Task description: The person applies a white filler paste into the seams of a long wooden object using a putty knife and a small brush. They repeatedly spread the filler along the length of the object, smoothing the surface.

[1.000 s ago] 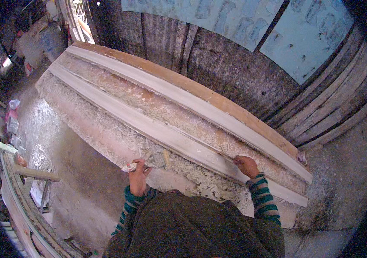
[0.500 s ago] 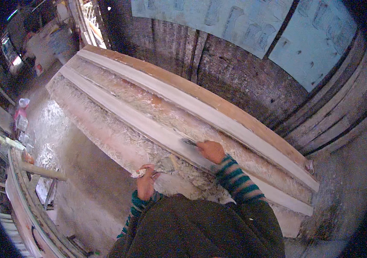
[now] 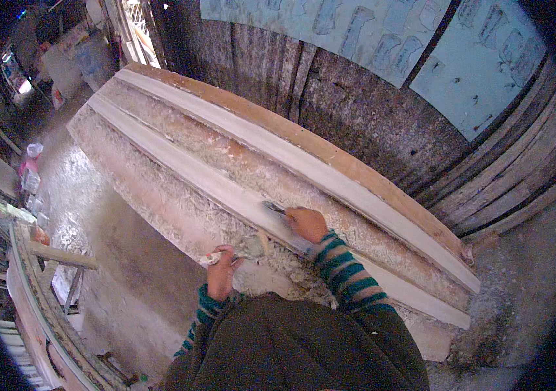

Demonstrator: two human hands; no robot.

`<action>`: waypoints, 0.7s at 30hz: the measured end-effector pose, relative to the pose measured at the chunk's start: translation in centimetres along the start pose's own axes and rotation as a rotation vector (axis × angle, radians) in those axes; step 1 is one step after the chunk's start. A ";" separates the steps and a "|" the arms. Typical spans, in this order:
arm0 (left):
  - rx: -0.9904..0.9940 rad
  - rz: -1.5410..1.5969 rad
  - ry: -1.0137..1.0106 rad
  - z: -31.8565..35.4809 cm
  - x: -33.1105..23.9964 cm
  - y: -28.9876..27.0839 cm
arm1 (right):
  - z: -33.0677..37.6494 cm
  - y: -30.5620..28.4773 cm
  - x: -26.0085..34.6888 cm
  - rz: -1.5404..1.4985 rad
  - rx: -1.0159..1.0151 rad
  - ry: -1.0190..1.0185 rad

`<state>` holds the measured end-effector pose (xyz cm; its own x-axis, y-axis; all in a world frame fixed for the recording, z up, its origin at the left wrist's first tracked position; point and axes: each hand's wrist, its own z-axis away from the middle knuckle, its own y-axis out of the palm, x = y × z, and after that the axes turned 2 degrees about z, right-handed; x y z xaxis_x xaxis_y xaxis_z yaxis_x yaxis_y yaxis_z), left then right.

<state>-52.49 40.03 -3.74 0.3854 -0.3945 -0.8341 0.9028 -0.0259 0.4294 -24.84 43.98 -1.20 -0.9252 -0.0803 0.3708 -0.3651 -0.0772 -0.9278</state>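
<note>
A long pale moulding strip (image 3: pixel 186 156) runs lengthwise along a wide wooden board (image 3: pixel 278 124). My right hand (image 3: pixel 307 224) is closed around a scraper (image 3: pixel 274 207), its flat blade against the strip's smooth white face. Lower and to the left, my left hand (image 3: pixel 220 270) grips a putty knife (image 3: pixel 252 246), whose pale handle end pokes out past the fingers. Greyish paste covers that knife's blade, which hangs over the crumb-covered near side of the board. The fingers of both hands partly hide the handles.
Beyond the board's far edge stands a stained dark wall (image 3: pixel 356 111) with light blue panels (image 3: pixel 480 72). Long planks (image 3: pixel 519 156) lean at the right. On the left are a wooden frame (image 3: pixel 63 255) and a pink bag (image 3: pixel 29 171) above the dusty floor (image 3: pixel 141 274).
My right hand has slid the scraper a short way left along the strip. The left hand stays nearly in place with the putty knife.
</note>
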 end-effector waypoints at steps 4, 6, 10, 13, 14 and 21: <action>0.092 0.075 -0.003 -0.3 0.3 -0.2 | -1.3 -0.6 0.9 -0.041 0.011 0.043; 0.077 0.248 -0.068 -0.2 0.1 0.0 | 0.9 0.0 -1.2 -0.057 -0.007 -0.023; 0.008 0.200 -0.084 -0.1 -0.2 0.0 | 8.5 -2.8 -5.7 0.044 0.068 0.056; 0.017 -0.155 0.003 -0.5 0.3 -0.9 | 12.4 -4.6 -7.0 -0.070 0.086 0.215; 0.002 -0.162 0.004 -0.5 0.6 -1.2 | 12.8 -4.4 -7.4 -0.110 0.075 0.247; 0.048 0.161 -0.046 -0.8 -0.1 0.0 | 4.3 1.7 -4.7 -0.353 -0.088 0.324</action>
<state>-52.37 40.77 -3.96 0.5143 -0.4386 -0.7370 0.8195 -0.0021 0.5731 -20.63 39.94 -4.36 -0.7225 0.2497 0.6447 -0.6571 0.0418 -0.7526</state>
